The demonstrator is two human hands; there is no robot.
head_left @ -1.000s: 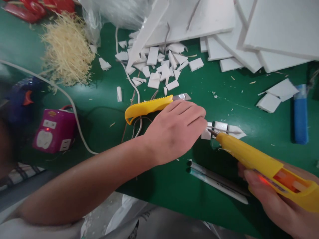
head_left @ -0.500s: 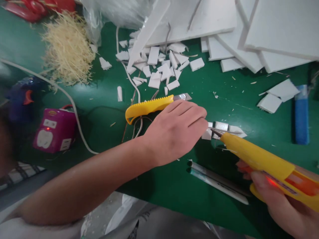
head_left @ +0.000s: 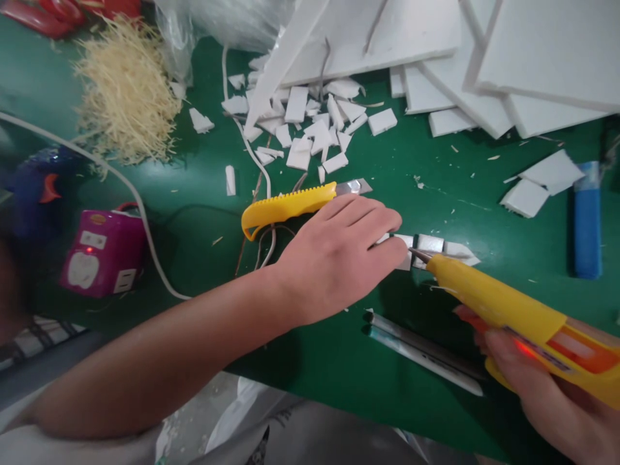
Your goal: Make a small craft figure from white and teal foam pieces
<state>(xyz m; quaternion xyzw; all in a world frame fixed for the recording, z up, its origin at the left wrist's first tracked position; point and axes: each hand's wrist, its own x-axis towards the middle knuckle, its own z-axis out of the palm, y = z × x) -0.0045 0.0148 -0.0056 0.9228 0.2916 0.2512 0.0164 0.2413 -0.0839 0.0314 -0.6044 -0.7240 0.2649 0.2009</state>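
Note:
A yellow hot glue gun [head_left: 498, 294] is gripped in my right hand [head_left: 537, 381], with a red light glowing on its side. Its metal nozzle points left and reaches the small white foam pieces [head_left: 429, 244], which lie in a short row on the table. My left hand [head_left: 341, 258] is closed over the left end of that row, its fingers bent around a white foam piece [head_left: 403, 250] that is partly hidden beneath them. Just behind my left hand lies a yellow utility knife [head_left: 290, 208] with its blade out.
White foam scraps [head_left: 310, 135] and large foam sheets [head_left: 557, 51] cover the back of the green table [head_left: 310, 361]. Leftward are pale straw-like strands [head_left: 126, 93], a purple power adapter [head_left: 104, 252] and a white cable [head_left: 155, 239]. Two thin sticks [head_left: 426, 355] lie in front; a blue-handled object [head_left: 588, 223] lies right.
The fingers of my left hand have shifted slightly, and a bit of white foam now shows between them. The glue gun's nozzle has moved marginally left, staying at the row.

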